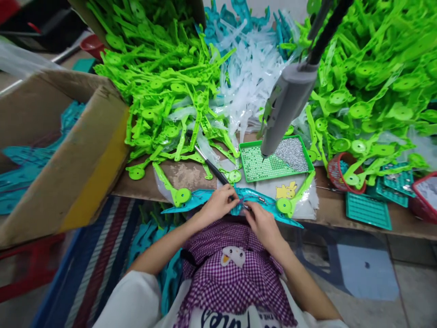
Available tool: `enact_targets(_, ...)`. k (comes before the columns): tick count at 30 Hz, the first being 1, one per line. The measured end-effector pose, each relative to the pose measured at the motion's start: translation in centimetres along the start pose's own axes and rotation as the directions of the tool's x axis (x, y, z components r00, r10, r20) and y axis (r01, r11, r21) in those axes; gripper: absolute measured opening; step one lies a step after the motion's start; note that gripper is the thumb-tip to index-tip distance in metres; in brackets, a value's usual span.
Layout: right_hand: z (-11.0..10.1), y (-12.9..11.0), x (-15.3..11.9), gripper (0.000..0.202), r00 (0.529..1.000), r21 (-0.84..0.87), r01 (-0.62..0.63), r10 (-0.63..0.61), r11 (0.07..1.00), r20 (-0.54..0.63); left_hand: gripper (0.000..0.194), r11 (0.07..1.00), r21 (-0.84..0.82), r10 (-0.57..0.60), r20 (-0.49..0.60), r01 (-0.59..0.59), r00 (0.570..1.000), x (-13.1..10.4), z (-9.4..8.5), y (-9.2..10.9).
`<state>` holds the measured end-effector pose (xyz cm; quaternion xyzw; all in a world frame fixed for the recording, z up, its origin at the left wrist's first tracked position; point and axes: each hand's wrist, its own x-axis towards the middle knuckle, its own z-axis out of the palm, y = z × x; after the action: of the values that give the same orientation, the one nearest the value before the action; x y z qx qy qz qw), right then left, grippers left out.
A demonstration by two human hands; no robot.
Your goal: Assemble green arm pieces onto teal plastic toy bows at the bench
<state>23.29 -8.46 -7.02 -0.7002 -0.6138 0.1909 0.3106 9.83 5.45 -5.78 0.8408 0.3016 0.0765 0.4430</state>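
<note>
A long blue plastic part point(196, 199), shaped like a pair of wings, lies across the table's front edge, with thin wires and small metal pieces near its middle. My left hand point(220, 201) is closed at its centre, fingers pressed together on the part. From the right, my right hand point(261, 221) pinches at the same centre; what is between its fingertips is too small to make out. Light-green arms with round ends point(182, 196) adjoin both wings. Just beyond my left hand lies a black-handled tool with a metal shaft point(216, 172), its near end close to my fingers.
A grey electric screwdriver point(287, 102) hangs above a green tray point(252, 175) of small screws. Heaps of green parts point(160, 91) and clear plastic bags point(247, 77) fill the back. A cardboard box point(99, 136) stands left; red baskets point(336, 175) and teal trays point(368, 212) are right.
</note>
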Motion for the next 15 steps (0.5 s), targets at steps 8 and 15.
enact_targets(8,-4.1,1.4,6.2,0.017,0.967,0.017,0.076,-0.078,0.997,0.243,0.029,0.974,0.168,0.177,-0.161,-0.149,0.971,-2.1,2.6,-0.1)
enact_targets(15,-4.1,2.3,9.2,0.018,0.919,0.108,0.168,-0.195,0.98,0.342,0.035,0.963,0.183,0.239,-0.227,-0.199,0.944,-2.7,4.3,-0.8)
